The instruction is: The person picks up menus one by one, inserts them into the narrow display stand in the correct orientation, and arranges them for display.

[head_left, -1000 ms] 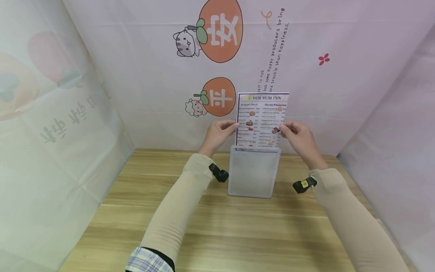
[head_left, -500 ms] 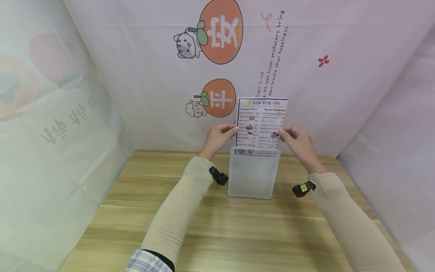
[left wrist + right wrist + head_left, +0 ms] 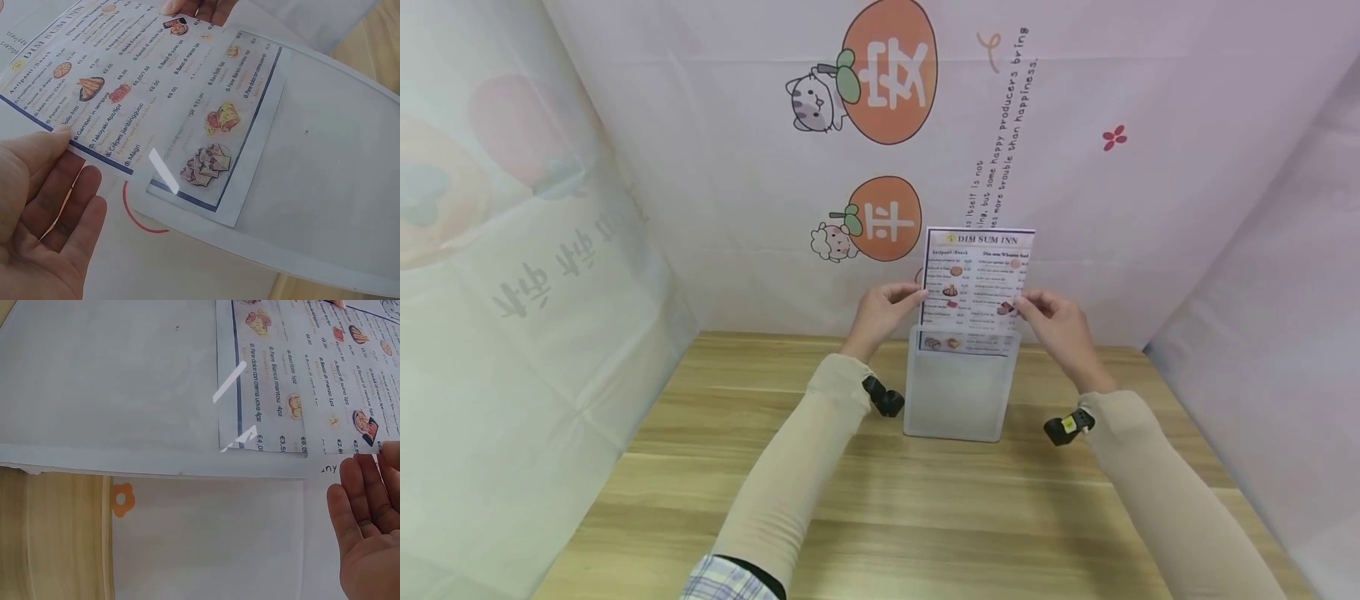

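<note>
A wooden table (image 3: 917, 525) with a pale, streaky grain fills the lower part of the head view, walled in by light printed sheets on three sides. The back sheet (image 3: 737, 217) carries two orange fruits, a cat and a sheep drawn beside them, a small red flower (image 3: 1115, 138) and slanting lines of English; the left sheet (image 3: 497, 392) shows fainter prints, and the right sheet (image 3: 1270, 292) looks plain. Soft shadows lie on the wood beneath the arms.

Toward the back of the table is a clear sleeve (image 3: 958, 396) with a pale rim — whether it leans on the back sheet cannot be told. A printed menu (image 3: 976, 279) headed "DIM SUM INN" has its lower end inside the sleeve's top, most of it sticking out above. The left hand (image 3: 880, 318) pinches the menu's left edge between thumb and fingers; the right hand (image 3: 1062, 329) pinches the right edge, just above the rim.
</note>
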Motion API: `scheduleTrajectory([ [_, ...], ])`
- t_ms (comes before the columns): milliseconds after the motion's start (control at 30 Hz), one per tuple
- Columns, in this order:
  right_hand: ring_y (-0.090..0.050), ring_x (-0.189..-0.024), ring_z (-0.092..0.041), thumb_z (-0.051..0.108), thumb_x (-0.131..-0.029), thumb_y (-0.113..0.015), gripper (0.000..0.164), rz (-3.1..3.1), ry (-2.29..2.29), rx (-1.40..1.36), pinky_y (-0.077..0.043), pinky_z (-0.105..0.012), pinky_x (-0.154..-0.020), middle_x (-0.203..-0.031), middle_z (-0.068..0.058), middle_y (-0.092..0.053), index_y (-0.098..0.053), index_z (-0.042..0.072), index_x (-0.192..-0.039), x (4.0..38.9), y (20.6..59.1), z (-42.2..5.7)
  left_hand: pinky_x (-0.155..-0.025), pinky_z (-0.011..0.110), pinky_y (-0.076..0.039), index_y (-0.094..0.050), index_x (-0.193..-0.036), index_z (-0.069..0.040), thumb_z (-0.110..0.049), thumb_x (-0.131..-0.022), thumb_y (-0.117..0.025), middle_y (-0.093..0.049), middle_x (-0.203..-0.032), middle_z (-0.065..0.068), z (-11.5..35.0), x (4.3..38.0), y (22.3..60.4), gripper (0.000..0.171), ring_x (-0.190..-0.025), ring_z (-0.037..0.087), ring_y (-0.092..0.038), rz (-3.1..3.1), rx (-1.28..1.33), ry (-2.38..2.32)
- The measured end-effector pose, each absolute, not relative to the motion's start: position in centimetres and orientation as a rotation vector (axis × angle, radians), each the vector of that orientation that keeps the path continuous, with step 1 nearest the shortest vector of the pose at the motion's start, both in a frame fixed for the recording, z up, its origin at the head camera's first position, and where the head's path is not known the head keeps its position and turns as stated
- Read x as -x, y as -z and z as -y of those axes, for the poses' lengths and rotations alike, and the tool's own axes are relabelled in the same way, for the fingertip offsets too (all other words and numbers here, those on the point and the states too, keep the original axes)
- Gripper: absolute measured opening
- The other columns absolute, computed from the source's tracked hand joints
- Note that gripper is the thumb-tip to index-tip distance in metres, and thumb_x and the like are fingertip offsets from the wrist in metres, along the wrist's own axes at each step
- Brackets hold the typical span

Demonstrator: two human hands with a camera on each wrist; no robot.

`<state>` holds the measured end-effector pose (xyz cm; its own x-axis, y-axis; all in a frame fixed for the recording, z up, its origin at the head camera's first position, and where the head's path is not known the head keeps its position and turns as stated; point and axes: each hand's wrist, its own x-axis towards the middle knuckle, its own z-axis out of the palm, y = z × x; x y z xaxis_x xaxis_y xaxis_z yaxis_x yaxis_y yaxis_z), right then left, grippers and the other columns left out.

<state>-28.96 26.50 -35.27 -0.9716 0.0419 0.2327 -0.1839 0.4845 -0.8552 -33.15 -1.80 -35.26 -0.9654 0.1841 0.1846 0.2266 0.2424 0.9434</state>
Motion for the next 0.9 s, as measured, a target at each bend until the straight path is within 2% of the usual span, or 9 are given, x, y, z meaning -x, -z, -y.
scheduleTrajectory([
  [367, -0.053, -0.114, -0.026, 0.053, -0.099, -0.056, 0.054, 2.522, -1.499, -0.132, -0.038, -0.051, -0.106, -0.124, -0.013, -0.061, -0.062, 0.005, -0.123, 28.7, 36.3, -26.8, -0.097, 0.035, -0.050, -0.077, -0.110, -0.020, -0.041, -0.093, -0.071, -0.072, -0.107, -0.009, 1.8, 33.1, 36.3, 0.027, -0.107, 0.011, -0.063, 2.445, 0.418, 1.870],
  [567, -0.054, -0.111, -0.024, 0.051, -0.099, -0.057, 0.052, 2.505, -1.505, -0.146, -0.042, -0.043, -0.099, -0.120, -0.013, -0.061, -0.063, 0.004, -0.120, 28.8, 36.8, -26.9, -0.094, 0.035, -0.051, -0.077, -0.109, -0.022, -0.042, -0.094, -0.071, -0.072, -0.105, -0.011, 1.7, 32.9, 36.7, 0.026, -0.104, 0.009, -0.063, 2.465, 0.405, 1.852],
  [900, -0.056, -0.108, -0.029, 0.049, -0.101, -0.055, 0.052, 2.533, -1.452, -0.157, -0.048, -0.031, -0.087, -0.117, -0.014, -0.063, -0.063, 0.002, -0.122, 28.6, 37.8, -27.0, -0.096, 0.037, -0.050, -0.076, -0.112, -0.023, -0.045, -0.094, -0.069, -0.071, -0.107, -0.011, 1.7, 33.0, 37.7, 0.029, -0.107, 0.010, -0.062, 2.494, 0.395, 1.843],
])
